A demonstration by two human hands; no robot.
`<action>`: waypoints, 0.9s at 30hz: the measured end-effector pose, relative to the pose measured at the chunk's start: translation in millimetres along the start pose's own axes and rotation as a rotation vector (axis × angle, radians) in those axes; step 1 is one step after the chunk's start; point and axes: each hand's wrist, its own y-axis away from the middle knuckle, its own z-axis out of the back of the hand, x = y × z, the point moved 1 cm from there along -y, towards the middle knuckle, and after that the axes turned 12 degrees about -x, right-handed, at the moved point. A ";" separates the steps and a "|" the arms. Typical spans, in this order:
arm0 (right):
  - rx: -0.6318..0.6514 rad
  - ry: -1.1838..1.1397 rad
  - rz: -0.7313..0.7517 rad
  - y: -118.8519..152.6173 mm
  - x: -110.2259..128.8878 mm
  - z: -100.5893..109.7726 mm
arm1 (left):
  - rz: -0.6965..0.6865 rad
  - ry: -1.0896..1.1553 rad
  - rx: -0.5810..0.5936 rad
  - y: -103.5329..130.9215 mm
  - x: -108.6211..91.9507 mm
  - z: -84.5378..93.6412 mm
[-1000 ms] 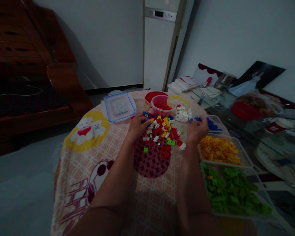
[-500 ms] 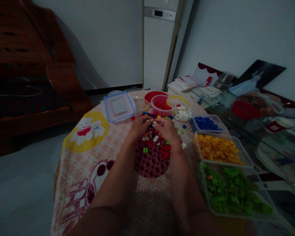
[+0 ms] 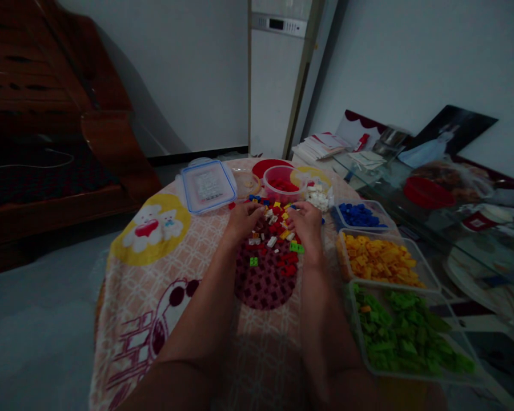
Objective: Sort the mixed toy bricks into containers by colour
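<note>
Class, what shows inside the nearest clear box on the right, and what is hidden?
The box holds green pieces, with a yellow-orange piece among them; any beneath the top layer are covered.

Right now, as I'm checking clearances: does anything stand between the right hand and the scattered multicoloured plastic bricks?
Nothing visible does: the right hand is at the right edge of the scattered bricks, directly beside them.

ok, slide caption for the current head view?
Left hand and right hand at mixed toy building bricks, with blue bricks, yellow bricks and green bricks boxed alongside.
</note>
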 end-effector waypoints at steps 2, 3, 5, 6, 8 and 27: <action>-0.184 -0.035 -0.077 -9.8 -6.8 14.2 | 0.001 0.002 -0.035 -1.6 1.7 2.8; -0.294 -0.040 -0.100 -14.4 -10.4 22.4 | -0.002 0.003 -0.047 -2.7 3.2 3.8; -0.531 -0.036 -0.110 -21.8 -17.4 39.5 | -0.008 0.005 -0.068 -4.7 6.6 4.5; -0.614 -0.031 -0.085 -24.5 -20.3 47.1 | -0.008 0.003 -0.073 -5.5 8.3 4.3; -0.725 0.010 -0.031 -27.3 -24.7 58.4 | -0.016 0.001 -0.075 -6.6 10.8 3.5; 0.021 0.917 0.234 -18.7 -29.6 40.4 | -0.313 -0.438 -0.280 -6.1 5.9 9.4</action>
